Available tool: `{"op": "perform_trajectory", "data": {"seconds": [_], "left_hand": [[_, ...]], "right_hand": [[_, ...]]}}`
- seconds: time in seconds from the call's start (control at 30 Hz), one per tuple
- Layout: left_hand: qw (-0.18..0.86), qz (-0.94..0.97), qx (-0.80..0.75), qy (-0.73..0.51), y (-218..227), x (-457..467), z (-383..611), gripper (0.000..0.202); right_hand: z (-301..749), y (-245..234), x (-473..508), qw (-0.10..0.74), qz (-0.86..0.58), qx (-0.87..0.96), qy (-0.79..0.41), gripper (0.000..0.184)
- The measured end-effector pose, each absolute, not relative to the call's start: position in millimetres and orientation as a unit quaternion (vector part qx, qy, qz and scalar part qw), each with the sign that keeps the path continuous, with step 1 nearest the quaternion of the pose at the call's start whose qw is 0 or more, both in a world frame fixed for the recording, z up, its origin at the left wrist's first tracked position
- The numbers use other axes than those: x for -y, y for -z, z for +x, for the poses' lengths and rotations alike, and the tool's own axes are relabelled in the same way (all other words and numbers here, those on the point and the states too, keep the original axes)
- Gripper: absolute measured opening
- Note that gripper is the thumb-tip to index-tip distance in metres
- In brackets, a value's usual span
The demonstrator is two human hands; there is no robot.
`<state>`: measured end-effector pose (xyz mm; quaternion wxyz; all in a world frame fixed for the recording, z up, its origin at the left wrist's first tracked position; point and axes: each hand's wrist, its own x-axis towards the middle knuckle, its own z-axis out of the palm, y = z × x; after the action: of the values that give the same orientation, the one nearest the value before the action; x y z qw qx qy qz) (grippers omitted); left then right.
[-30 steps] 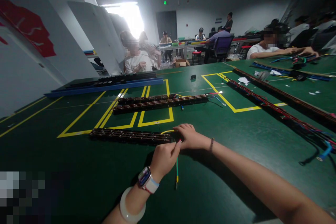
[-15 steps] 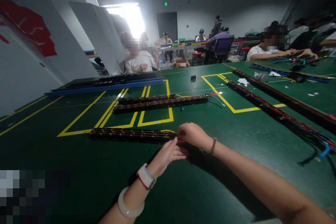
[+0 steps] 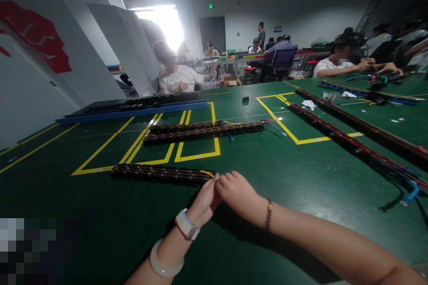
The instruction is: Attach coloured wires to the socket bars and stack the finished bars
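Strip [image 3: 162, 174]: lies with long axis left to right, just left of left hand [image 3: 204, 200], farther from right hand [image 3: 239, 193]; with both curled together by yellow wire [image 3: 207, 173], cannot tell whether pinching it.

Your bare left hand [image 3: 204, 202] rolled over — the pale woven watch band [image 3: 184, 223] came uppermost where the dial had faced up. Your bare right hand [image 3: 238, 192] sank lower and curled in against your left, and the thin yellow wire [image 3: 207, 173] dipped toward both. Far back, the standing person in a dark shirt [image 3: 261, 35] moved leftward.
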<state>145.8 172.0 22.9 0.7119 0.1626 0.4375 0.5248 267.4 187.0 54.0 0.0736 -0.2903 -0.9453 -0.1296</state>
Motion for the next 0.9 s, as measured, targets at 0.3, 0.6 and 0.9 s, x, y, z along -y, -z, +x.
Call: {"op": "perform_trajectory", "data": {"seconds": [0.3,0.6,0.9], "left_hand": [[0.727,0.218,-0.421,-0.497,-22.5,-173.1,144.7,0.014],[0.747,0.235,-0.396,-0.479,-23.6,-172.9,143.8,0.03],[0.732,0.262,-0.421,-0.468,-28.0,-172.2,144.2,0.03]], "right_hand": [[284.0,-82.2,-194.4,0.047,-0.357,0.932,0.027,0.016],[291.4,-76.2,-203.7,0.001,-0.36,0.933,0.001,0.012],[301.1,-72.9,-246.0,0.052,-0.4,0.915,0.007,0.019]]}}
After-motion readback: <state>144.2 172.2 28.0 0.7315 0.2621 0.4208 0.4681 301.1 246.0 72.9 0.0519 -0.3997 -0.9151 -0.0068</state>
